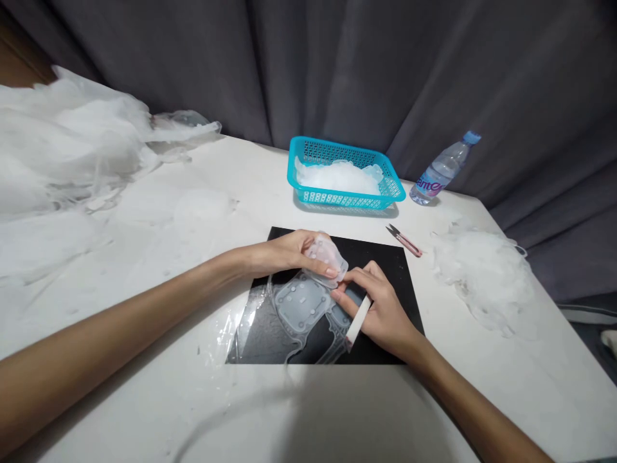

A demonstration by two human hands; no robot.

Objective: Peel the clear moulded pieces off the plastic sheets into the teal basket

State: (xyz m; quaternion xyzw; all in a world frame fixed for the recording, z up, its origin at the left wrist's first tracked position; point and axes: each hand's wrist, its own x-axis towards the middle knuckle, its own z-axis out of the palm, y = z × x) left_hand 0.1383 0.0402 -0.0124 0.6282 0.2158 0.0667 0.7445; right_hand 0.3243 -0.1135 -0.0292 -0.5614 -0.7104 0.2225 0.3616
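Observation:
My left hand (284, 252) is closed around a translucent, soft-looking moulded piece (324, 249), thumb across its face. Thumb and forefinger of my right hand (385, 315) meet at the lower edge of that piece. A narrow white stick-like tool (359, 319) rests in the right hand, slanting down out of the fingers; its kind is not clear. Trailing below the hands, a clear moulded sheet (301, 303) with a rounded-square shape and thin surrounding strips lies over the black mat (390, 257). The fingers partly hide where the piece and sheet meet.
Beyond the mat stands a blue plastic basket (347, 200) holding white translucent pieces (340, 177). Pink-handled thread snips (405, 241) lie right of it, near a water bottle (443, 168). Translucent scraps (486, 276) sit at right; a large heap (72, 135) covers the left.

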